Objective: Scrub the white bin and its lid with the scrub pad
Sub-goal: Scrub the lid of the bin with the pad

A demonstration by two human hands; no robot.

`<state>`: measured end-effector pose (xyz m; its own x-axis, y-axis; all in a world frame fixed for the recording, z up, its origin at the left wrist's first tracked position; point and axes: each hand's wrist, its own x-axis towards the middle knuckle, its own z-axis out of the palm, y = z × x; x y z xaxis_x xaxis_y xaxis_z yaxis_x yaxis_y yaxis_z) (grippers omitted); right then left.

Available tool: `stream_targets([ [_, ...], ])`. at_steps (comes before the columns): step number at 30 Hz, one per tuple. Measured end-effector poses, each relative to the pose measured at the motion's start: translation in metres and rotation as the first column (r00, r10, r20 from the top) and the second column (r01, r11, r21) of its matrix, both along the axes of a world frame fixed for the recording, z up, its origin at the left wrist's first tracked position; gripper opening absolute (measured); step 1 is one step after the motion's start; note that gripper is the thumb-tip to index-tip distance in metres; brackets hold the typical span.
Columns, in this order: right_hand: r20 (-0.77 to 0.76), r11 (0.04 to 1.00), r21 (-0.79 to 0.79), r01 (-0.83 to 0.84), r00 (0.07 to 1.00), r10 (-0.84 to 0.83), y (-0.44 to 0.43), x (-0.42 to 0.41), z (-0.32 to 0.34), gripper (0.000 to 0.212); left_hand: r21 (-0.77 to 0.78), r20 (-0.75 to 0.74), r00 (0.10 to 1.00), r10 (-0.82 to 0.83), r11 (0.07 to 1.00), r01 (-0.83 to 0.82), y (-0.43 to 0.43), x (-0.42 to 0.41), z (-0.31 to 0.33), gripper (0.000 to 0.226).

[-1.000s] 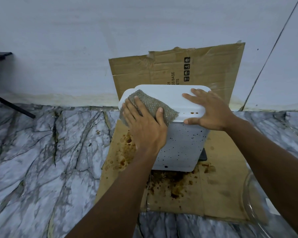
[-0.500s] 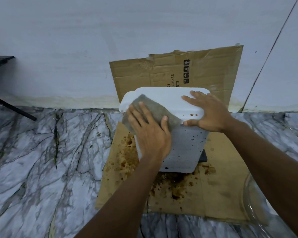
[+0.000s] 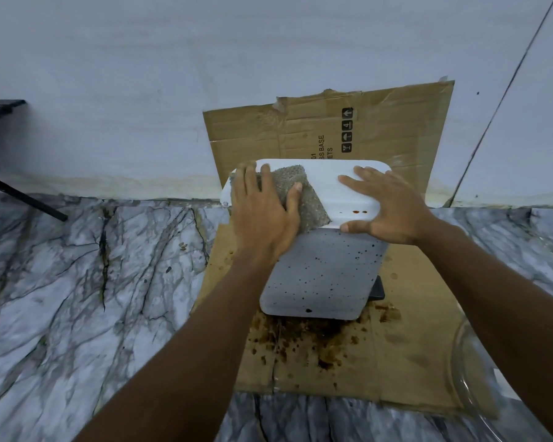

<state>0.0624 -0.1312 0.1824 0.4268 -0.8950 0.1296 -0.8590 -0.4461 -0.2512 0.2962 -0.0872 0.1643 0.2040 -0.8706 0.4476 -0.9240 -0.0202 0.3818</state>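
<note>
Bin [image 3: 323, 275], one, white, speckled with dark spots, stands on one stained cardboard sheet [image 3: 406, 346] on the marble floor [image 3: 77, 298], close to the wall [image 3: 205, 74]. One lid [image 3: 329, 186] is shut on top, two brown drops near its front edge. One grey scrub pad [image 3: 304, 199] lies on the lid's left half, overhanging the front rim. Left hand [image 3: 265, 218] presses flat on the pad, fingers spread, not clenched. Right hand [image 3: 390, 208] lies flat and unclenched on the lid's right corner, thumb on the rim. One glass bowl edge [image 3: 470, 378] sits lower right; open floor left.
</note>
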Motion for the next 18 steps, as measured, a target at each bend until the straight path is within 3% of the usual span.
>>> stream_targets([
  [7,-0.011,1.0,0.006,0.005,1.0,-0.005,0.004,0.001,0.002,0.097,0.049,-0.124,0.985,0.118,0.992,-0.113,0.013,-0.013,-0.015,0.072],
  [15,-0.025,1.0,0.017,-0.002,1.0,0.002,0.007,0.001,0.003,0.098,0.035,-0.179,0.966,0.186,0.983,-0.183,0.026,-0.018,-0.021,0.074],
  [18,-0.028,1.0,0.019,0.008,1.0,-0.008,0.007,-0.001,0.004,0.097,0.032,-0.128,0.98,0.154,0.988,-0.151,0.028,-0.017,-0.02,0.071],
])
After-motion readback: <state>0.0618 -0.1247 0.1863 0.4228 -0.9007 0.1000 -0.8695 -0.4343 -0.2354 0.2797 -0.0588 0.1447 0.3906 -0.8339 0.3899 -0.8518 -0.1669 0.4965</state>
